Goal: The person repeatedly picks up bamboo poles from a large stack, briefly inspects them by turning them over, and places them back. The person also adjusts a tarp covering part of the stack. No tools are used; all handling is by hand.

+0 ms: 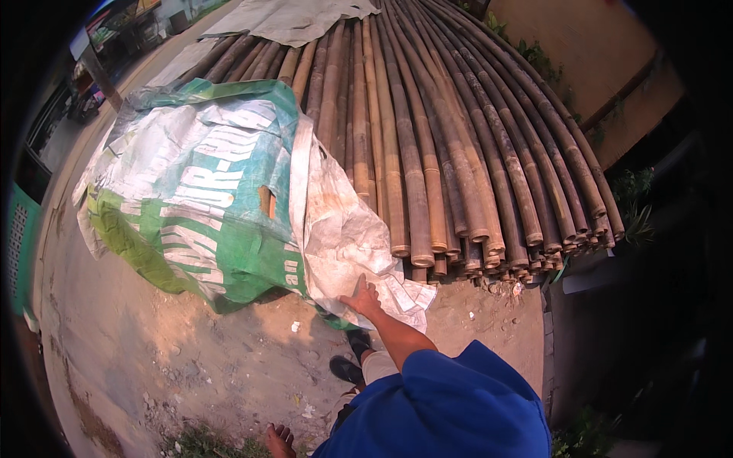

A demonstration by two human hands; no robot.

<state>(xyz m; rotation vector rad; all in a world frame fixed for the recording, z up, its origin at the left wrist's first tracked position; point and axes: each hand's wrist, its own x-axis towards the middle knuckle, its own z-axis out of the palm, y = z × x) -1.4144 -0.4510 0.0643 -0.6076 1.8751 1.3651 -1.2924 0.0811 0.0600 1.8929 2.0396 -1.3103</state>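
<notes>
My right hand (pixel 363 298) reaches forward over a whitish woven plastic sheet (pixel 343 237), at its near right part. Thumb and fingers are spread against the sheet; whether they press on it I cannot tell. Joined to or overlapping this sheet is a green, teal and white printed tarp (pixel 229 206), crumpled and draped over the near left ends of the bamboo poles (pixel 450 175). A tear in the tarp shows a bit of bamboo. Low at the lower edge hangs my left hand (pixel 280 441), away from the tarp, fingers loosely bent and apart, with nothing in it.
The long brown poles form a wide stack, cut ends toward me. Another pale sheet (pixel 294 19) covers their far part. Dusty ground (pixel 252 351) with small stones lies before me. A tan wall (pixel 611 69) and plants (pixel 637 206) stand right; a green fence (pixel 23 244) stands left.
</notes>
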